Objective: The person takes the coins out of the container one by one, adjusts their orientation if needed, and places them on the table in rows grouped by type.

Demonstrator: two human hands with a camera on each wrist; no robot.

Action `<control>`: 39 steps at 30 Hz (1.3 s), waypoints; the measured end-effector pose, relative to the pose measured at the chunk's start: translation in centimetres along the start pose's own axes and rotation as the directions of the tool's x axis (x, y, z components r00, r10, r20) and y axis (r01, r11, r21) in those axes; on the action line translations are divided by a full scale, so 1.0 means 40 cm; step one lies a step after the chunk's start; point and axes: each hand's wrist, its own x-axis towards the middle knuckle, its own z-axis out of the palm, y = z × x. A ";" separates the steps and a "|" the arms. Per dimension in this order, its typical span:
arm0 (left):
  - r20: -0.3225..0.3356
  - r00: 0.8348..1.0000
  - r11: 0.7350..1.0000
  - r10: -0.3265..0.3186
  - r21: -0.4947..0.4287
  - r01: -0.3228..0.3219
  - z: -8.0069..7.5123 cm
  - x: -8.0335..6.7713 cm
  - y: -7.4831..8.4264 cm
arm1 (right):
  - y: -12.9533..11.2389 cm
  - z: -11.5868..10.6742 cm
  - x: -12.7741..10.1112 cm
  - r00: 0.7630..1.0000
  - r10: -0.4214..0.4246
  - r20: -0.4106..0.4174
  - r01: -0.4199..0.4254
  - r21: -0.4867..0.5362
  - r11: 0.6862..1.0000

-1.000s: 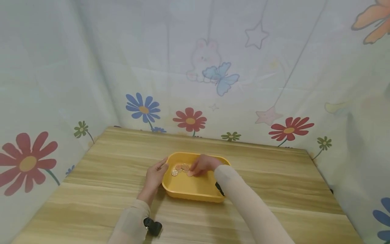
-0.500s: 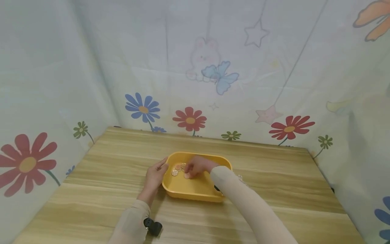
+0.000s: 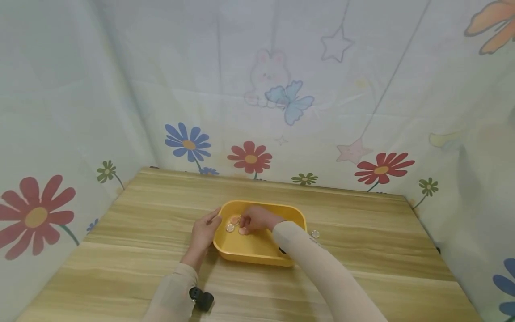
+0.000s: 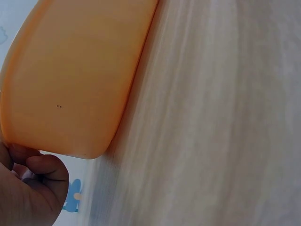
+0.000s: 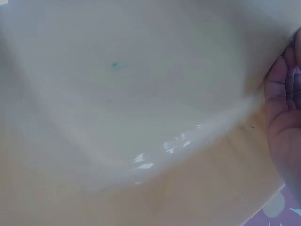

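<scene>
Yellow tray (image 3: 257, 250), coins (image 3: 234, 223) inside (approx. four)

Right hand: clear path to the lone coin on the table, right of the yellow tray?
Probably yes. The coin lies on bare table just outside the yellow tray, nothing over it. The right hand is inside the tray among other coins, so it must lift over the rim first.

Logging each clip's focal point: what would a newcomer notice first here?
The yellow tray at the middle of the wooden table, with the right hand inside it over a few coins. The left hand rests against its left rim. One coin on the table lies right of the tray.
</scene>
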 end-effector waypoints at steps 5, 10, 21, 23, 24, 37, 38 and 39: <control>-0.003 1.000 1.000 0.009 0.005 -0.009 0.001 0.001 -0.001 | -0.007 0.000 0.006 1.000 0.004 0.001 -0.004 0.026 1.000; -0.001 1.000 1.000 0.018 0.011 -0.018 0.002 0.003 -0.005 | -0.006 0.001 0.012 1.000 0.008 0.005 -0.008 0.062 0.998; -0.015 0.999 0.999 0.042 0.008 -0.042 0.009 0.004 -0.006 | -0.003 0.003 0.024 0.999 0.049 0.003 -0.049 0.073 0.996; -0.019 0.999 0.999 0.036 0.004 -0.036 0.008 0.005 -0.004 | 0.000 0.003 0.027 0.999 0.038 0.000 -0.038 0.076 0.996; -0.021 0.999 1.000 0.031 0.004 -0.030 0.008 0.005 -0.002 | 0.001 0.002 0.028 0.999 0.034 0.000 -0.034 0.076 0.997; -0.018 0.999 0.999 0.049 0.022 -0.048 0.003 0.001 0.002 | 0.002 -0.003 0.038 0.997 0.060 0.037 -0.065 0.120 0.991; -0.018 0.999 0.999 0.049 0.024 -0.049 0.003 0.001 0.002 | 0.002 -0.002 0.037 0.997 0.066 0.037 -0.070 0.129 0.989; -0.017 0.999 0.999 0.047 0.027 -0.047 0.002 0.000 0.002 | 0.002 -0.002 0.037 0.997 0.067 0.039 -0.072 0.135 0.988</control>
